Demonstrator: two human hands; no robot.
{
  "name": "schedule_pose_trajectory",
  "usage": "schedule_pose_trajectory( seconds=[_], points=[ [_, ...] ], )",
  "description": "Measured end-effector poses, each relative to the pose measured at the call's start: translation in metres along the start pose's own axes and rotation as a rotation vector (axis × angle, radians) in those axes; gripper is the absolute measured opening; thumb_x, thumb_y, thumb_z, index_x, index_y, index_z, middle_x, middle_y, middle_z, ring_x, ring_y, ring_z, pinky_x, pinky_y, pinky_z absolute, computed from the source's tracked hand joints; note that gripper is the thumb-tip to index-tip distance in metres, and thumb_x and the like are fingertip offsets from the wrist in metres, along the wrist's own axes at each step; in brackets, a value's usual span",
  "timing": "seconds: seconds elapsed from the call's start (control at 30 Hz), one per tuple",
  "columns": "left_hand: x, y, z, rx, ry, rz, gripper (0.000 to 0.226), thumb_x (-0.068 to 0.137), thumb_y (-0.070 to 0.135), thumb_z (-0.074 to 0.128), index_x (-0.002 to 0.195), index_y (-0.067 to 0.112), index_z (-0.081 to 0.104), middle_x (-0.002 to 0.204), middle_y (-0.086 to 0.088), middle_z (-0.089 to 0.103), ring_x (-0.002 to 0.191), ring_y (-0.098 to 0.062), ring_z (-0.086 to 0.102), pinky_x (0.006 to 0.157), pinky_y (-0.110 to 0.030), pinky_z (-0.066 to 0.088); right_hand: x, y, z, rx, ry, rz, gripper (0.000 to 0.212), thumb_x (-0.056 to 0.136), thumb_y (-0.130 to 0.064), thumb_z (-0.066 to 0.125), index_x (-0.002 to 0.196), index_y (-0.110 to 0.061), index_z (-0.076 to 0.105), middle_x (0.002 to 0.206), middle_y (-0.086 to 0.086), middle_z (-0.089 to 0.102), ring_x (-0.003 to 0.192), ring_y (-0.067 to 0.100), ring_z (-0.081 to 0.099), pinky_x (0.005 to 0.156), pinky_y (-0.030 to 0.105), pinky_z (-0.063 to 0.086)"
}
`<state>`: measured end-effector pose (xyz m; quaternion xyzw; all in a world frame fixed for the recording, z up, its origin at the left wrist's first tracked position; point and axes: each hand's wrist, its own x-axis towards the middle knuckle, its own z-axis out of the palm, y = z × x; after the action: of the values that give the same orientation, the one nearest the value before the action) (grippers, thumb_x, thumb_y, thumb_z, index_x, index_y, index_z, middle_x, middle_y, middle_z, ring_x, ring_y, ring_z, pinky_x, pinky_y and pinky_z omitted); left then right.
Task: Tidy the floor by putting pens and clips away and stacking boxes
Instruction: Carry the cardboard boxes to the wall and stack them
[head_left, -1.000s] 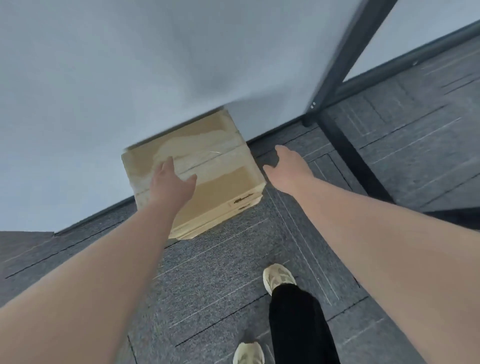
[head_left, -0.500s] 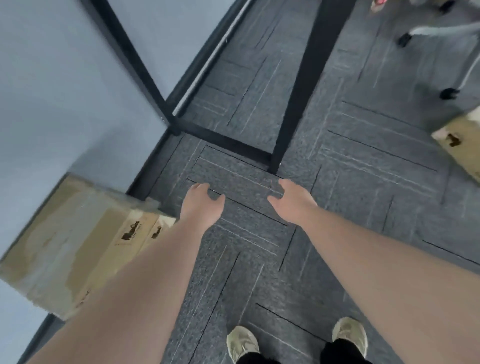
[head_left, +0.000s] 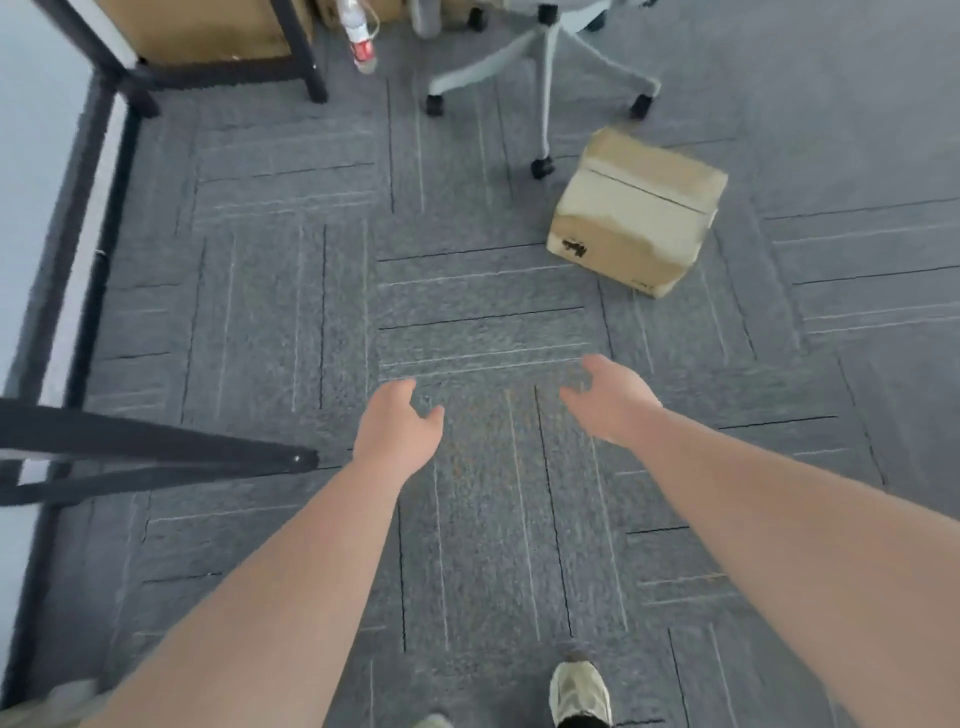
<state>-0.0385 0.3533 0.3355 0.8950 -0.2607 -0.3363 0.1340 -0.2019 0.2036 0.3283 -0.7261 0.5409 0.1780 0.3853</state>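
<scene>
- The tan, taped cardboard box (head_left: 636, 213) with a black printed mark on its near face sits on the grey carpet-tile floor (head_left: 291, 322), toward the far right of what I see, just beside a caster of the grey swivel-chair base (head_left: 543, 73).
- A second ago I was over a different box set against the pale wall; half a second ago this one only showed at the right edge. Now my view has swung round and it lies ahead of me, so I judge the first box placed and this one next for stacking.
- My left hand (head_left: 397, 431) is empty, fingers loosely spread above bare carpet, well short of the box.
- My right hand (head_left: 613, 397) is likewise empty, fingers curled open and pointing toward the box but apart from it.
- One pale shoe (head_left: 579, 693) shows at the near edge, so I judge I am stepping toward it.
- Farther out, black metal frame legs (head_left: 306, 57) stand at the far left with a clear plastic bottle with a red label (head_left: 358, 36) just beside them.
- I see no pens or clips on this stretch of floor.
</scene>
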Motion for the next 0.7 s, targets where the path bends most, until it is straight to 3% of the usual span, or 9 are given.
schedule_pose_trajectory(
  seconds=[0.13, 0.23, 0.37, 0.5, 0.63, 0.7],
  points=[
    [0.057, 0.088, 0.016, 0.035, -0.057, 0.119, 0.061, 0.096, 0.036, 0.050, 0.150, 0.015, 0.029, 0.157, -0.001, 0.027, 0.138, -0.021, 0.037, 0.103, -0.032, 0.036, 0.044, 0.036, -0.061, 0.041, 0.046, 0.085, 0.061, 0.098, -0.037, 0.047, 0.150, -0.016, 0.023, 0.095, 0.006, 0.062, 0.059, 0.018, 0.054, 0.050, 0.028, 0.044],
    [0.107, 0.142, 0.024, 0.078, -0.085, 0.177, 0.063, 0.096, 0.037, 0.050, 0.151, 0.016, 0.027, 0.157, -0.001, 0.026, 0.140, -0.021, 0.033, 0.107, -0.035, 0.034, 0.081, 0.047, -0.097, 0.090, 0.079, 0.155, 0.063, 0.097, -0.039, 0.049, 0.150, -0.015, 0.024, 0.125, 0.010, 0.058, 0.073, 0.022, 0.057, 0.059, 0.029, 0.047],
    [0.184, 0.205, 0.029, 0.108, -0.147, 0.245, 0.071, 0.093, 0.043, 0.052, 0.152, 0.019, 0.020, 0.158, -0.001, 0.024, 0.142, -0.022, 0.030, 0.113, -0.039, 0.031, 0.145, 0.059, -0.145, 0.198, 0.166, 0.232, 0.069, 0.095, -0.044, 0.051, 0.151, -0.019, 0.021, 0.142, 0.008, 0.048, 0.089, 0.025, 0.061, 0.068, 0.032, 0.050],
    [0.250, 0.257, 0.035, 0.152, -0.146, 0.306, 0.073, 0.093, 0.043, 0.052, 0.153, 0.020, 0.017, 0.159, -0.001, 0.020, 0.145, -0.021, 0.024, 0.113, -0.039, 0.028, 0.204, 0.068, -0.186, 0.268, 0.248, 0.274, 0.066, 0.092, -0.044, 0.056, 0.146, -0.016, 0.030, 0.138, 0.010, 0.052, 0.106, 0.030, 0.059, 0.074, 0.030, 0.045],
    [0.310, 0.295, 0.056, 0.229, -0.166, 0.304, 0.075, 0.092, 0.047, 0.052, 0.153, 0.021, 0.016, 0.160, 0.000, 0.016, 0.146, -0.021, 0.020, 0.114, -0.041, 0.026, 0.266, 0.082, -0.205, 0.321, 0.240, 0.310, 0.065, 0.088, -0.048, 0.055, 0.141, -0.018, 0.033, 0.133, 0.010, 0.053, 0.100, 0.033, 0.061, 0.070, 0.035, 0.049],
    [0.338, 0.311, 0.072, 0.250, -0.164, 0.297, 0.078, 0.091, 0.049, 0.053, 0.153, 0.022, 0.015, 0.161, -0.001, 0.015, 0.146, -0.022, 0.020, 0.113, -0.043, 0.029, 0.301, 0.090, -0.211, 0.350, 0.246, 0.330, 0.069, 0.084, -0.052, 0.055, 0.141, -0.023, 0.031, 0.131, 0.010, 0.053, 0.104, 0.036, 0.060, 0.077, 0.042, 0.054]
  ],
)
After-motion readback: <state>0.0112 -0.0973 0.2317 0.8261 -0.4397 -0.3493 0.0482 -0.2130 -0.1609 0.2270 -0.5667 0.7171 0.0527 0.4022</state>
